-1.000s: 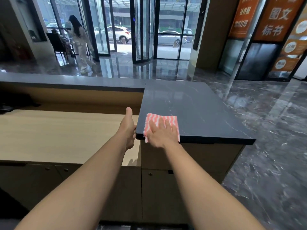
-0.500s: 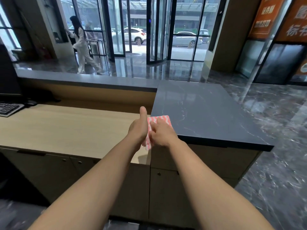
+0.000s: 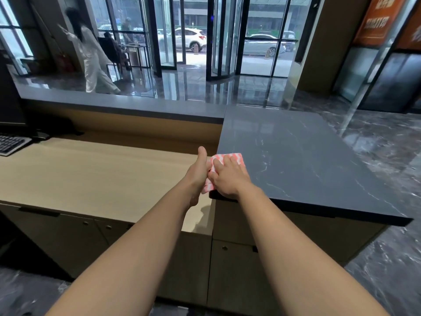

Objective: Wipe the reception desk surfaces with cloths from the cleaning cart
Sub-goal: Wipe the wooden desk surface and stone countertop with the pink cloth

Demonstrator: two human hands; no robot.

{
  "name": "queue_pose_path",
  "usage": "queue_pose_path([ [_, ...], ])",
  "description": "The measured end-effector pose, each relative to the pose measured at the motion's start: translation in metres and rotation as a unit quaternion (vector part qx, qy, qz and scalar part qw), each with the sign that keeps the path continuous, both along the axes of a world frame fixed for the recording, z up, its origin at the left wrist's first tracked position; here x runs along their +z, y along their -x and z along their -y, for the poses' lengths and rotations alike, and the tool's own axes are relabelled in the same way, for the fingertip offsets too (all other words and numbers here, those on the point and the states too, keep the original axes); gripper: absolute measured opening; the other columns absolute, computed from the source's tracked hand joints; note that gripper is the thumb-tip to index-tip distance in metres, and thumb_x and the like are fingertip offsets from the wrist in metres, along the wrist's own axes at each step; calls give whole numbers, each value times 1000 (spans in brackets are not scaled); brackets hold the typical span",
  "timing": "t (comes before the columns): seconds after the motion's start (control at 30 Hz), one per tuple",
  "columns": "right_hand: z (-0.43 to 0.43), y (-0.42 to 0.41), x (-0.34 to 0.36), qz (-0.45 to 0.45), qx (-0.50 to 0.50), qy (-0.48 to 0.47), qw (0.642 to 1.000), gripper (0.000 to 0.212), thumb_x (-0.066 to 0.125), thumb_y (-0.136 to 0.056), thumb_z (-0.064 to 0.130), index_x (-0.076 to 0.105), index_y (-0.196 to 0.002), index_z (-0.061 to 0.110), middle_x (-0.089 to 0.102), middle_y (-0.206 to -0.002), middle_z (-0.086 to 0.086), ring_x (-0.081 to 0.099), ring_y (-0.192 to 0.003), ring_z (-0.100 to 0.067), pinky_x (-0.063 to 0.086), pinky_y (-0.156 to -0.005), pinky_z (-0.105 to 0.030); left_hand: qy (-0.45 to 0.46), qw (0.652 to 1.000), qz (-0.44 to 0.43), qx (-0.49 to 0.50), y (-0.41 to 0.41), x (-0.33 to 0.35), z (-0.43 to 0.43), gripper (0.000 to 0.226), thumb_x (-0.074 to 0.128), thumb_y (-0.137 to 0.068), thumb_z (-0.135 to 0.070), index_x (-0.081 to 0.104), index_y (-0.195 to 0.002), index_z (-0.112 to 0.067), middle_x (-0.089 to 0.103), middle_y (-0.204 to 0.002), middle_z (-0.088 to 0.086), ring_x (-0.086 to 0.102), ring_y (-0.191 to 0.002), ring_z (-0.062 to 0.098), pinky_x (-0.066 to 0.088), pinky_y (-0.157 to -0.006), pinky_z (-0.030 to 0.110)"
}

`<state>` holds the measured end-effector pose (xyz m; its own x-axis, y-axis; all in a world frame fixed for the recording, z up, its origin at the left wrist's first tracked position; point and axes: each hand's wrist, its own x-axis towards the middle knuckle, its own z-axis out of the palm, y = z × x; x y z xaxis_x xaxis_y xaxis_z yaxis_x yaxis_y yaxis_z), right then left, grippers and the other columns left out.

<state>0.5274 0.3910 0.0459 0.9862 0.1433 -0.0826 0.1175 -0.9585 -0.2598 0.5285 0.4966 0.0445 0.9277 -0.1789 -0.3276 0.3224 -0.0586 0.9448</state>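
- Cloth, pink-and-white striped, lies flat under the right hand's fingers, on the near left corner of the dark counter.
- The fingers are straight and slightly spread, pressing down on it. Striped fabric shows just past the fingertips and to their left.
- The cloth's left part hangs over the counter's edge, down beside the base of the right thumb.
- The left hand stands edge-on just left of those fingers, against the hanging part, with its thumb pointing up.
- The left fingers are hidden behind the hand itself, so I cannot tell whether they grip the cloth or are curled.
- Both forearms are bare and reach in from the bottom of the view.
- Right of the fingers and beyond them, the counter's veined top runs on, glossy with reflections.
- Left of the left hand, and lower, lies the wooden desk, with a keyboard at its far left end.
- Well beyond the fingertips, past the desk's raised ledge, a person in white walks across the shiny floor near glass doors; cars stand outside.
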Motion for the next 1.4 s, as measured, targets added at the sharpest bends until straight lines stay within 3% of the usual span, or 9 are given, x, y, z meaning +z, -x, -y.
queue_pose_path([
  [0.3,8,-77,-2,-5,-14,2,1000,54,24,-104,34,13,-155,21,-1,-163,-10,-9,-150,-25,-1,-121,-45,95,994,-11,-60,-74,-3,9,90,0,-93,-67,44,-142,-6,45,-129,19,43,-116,31,42,-97,28],
  [0.33,9,-87,-2,-3,-17,2,1000,54,25,-104,34,14,-155,21,0,-163,-11,-9,-150,-25,0,-121,-45,89,994,-12,-60,-86,-5,10,91,0,-92,-67,45,-142,-5,40,-125,19,49,-109,31,54,-78,26],
  [0.37,10,-96,-2,-1,-21,2,1000,53,25,-104,34,17,-154,21,2,-163,-11,-7,-150,-25,1,-121,-45,77,995,-11,-56,-98,-7,12,93,1,-91,-69,46,-141,-6,40,-124,16,65,-91,32,10,-97,44],
  [0.4,12,-106,-3,2,-26,0,1000,52,26,-103,33,20,-153,21,5,-162,-11,-5,-150,-26,2,-121,-44,60,997,-8,-47,-111,-9,14,94,1,-89,-73,47,-141,-9,44,-125,15,71,-68,26,8,-41,28],
  [0.47,14,-123,-4,6,-31,-2,1000,49,27,-102,33,26,-149,20,11,-161,-11,0,-149,-26,5,-121,-44,45,998,-7,-39,-133,-14,19,98,4,-82,-81,49,-140,-17,60,-127,9,68,-80,11,46,-74,24],
  [0.53,16,-141,-4,4,-33,-1,999,49,27,-102,33,25,-150,21,9,-161,-10,-2,-150,-25,4,-121,-44,60,997,-23,-49,-156,-18,24,99,6,-78,-85,49,-141,-21,63,-129,2,58,-112,14,42,-89,25],
  [0.77,23,-195,0,-3,-59,2,998,54,24,-104,34,11,-155,22,-1,-163,-9,-9,-150,-25,-2,-122,-43,57,995,-4,-80,-219,-15,31,109,10,-63,-95,51,-138,-28,72,-111,4,39,-60,19,23,-47,26],
  [1.0,30,-246,2,-9,-84,9,996,55,25,-103,35,11,-155,24,-1,-163,-8,-9,-150,-23,-4,-120,-41,116,988,-48,-94,-267,-4,39,94,3,-83,-79,31,-150,-19,39,-151,8,39,-138,26,35,-110,41],
  [1.4,27,-240,-3,-20,-92,16,995,58,26,-103,36,4,-156,24,-8,-163,-7,-14,-149,-22,-6,-121,-42,124,987,-54,-89,-247,8,42,92,7,-84,-79,26,-152,-20,34,-154,7,33,-141,26,29,-111,44],
])
